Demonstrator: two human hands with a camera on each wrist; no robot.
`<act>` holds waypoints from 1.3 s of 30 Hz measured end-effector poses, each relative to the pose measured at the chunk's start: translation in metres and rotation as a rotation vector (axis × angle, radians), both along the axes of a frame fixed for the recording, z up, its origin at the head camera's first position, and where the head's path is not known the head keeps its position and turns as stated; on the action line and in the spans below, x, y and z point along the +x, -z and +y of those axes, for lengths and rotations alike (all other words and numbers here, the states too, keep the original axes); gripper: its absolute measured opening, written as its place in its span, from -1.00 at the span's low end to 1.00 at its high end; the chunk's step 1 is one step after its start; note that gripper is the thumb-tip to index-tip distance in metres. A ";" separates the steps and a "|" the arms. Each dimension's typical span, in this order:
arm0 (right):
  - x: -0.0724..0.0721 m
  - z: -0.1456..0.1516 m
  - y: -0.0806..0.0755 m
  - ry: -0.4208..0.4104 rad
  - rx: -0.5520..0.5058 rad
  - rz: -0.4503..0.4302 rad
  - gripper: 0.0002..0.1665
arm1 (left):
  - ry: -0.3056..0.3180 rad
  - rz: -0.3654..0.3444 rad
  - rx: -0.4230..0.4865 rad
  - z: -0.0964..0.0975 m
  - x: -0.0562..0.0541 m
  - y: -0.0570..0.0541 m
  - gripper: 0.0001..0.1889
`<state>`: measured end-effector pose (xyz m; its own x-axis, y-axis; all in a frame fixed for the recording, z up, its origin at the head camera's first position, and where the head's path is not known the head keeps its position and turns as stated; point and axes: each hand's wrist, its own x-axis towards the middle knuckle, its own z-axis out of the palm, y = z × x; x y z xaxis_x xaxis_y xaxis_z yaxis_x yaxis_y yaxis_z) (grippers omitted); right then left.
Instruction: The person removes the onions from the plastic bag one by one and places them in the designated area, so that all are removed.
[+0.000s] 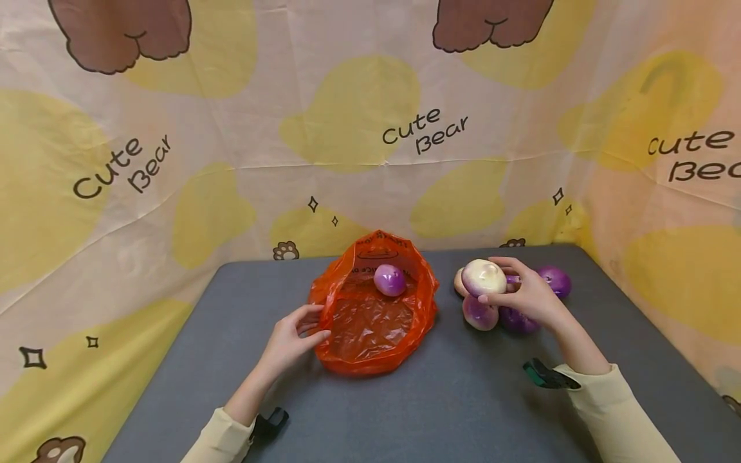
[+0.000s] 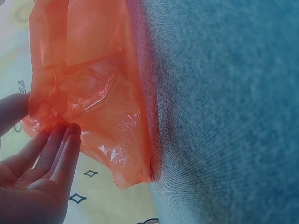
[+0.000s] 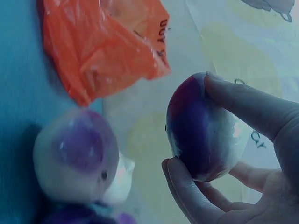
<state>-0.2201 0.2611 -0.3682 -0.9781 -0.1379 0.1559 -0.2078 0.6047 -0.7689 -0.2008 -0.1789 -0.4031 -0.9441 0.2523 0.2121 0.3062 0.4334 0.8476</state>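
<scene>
An orange-red plastic bag (image 1: 370, 368) stands with its mouth open toward me, and one purple turnip (image 1: 390, 280) is inside it. At the bag's left rim, my left hand (image 1: 292, 335) pinches the film between thumb and fingers; the left wrist view shows the fingertips against the bag (image 2: 105, 121). To the right, my right hand (image 1: 531, 297) holds a white-and-purple turnip (image 1: 484, 278) above several others. The right wrist view has this turnip (image 3: 201, 130) between thumb and fingertips. Below it, a pinkish-purple turnip (image 1: 480, 314) and a darker one (image 1: 518, 320) lie on the table.
Another purple turnip (image 1: 554, 281) lies behind my right hand, and a pale one (image 1: 458, 283) is partly hidden by the held turnip. The grey table (image 1: 417, 411) ends at a patterned cloth backdrop (image 1: 347, 116). Dark clips (image 1: 550, 374) sit at both sleeve cuffs.
</scene>
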 end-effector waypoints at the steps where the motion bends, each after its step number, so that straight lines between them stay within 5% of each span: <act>1: 0.001 0.003 0.001 0.004 0.003 0.004 -0.06 | -0.001 -0.002 -0.001 0.000 0.000 -0.001 -0.52; 21: 0.023 0.067 0.002 0.142 0.124 -0.038 -0.05 | 0.024 0.026 0.009 -0.002 0.000 0.002 -0.52; 39: 0.034 0.104 0.015 0.155 0.168 -0.084 -0.01 | 0.030 0.008 0.018 -0.002 -0.001 0.003 -0.53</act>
